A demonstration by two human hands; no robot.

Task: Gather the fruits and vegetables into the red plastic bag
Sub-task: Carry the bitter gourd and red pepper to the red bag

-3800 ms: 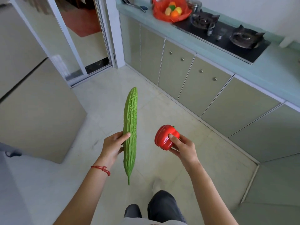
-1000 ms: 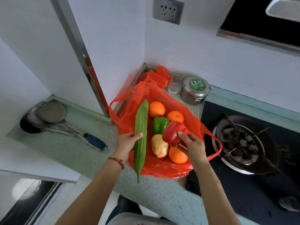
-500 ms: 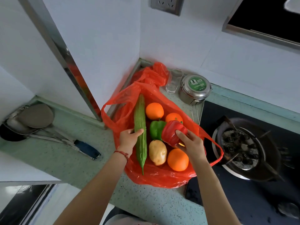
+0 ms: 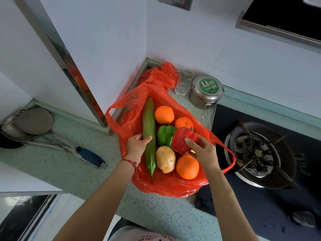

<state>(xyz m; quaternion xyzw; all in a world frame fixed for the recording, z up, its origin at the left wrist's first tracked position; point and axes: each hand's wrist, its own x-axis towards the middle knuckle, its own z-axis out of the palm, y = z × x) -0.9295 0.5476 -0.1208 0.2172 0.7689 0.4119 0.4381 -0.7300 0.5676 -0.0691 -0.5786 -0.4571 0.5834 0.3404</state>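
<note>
Both forearms reached forward. The left hand (image 4: 137,145) gripped a gourd (image 4: 149,136). The right hand (image 4: 202,150) held a red pepper (image 4: 182,139) by curled fingers

red plastic bag (image 4: 166,186) glowing orange-red, a bumpy green bitter gourd (image 4: 149,133), three oranges (image 4: 187,166) bright orange, a glossy green pepper (image 4: 165,135), a shiny red pepper (image 4: 182,138), a tan-yellow potato (image 4: 165,160), all on a speckled pale-green counter (image 4: 69,169).

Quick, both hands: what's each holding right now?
Left hand: grips the bitter gourd.
Right hand: holds the red pepper over the bag.
</note>
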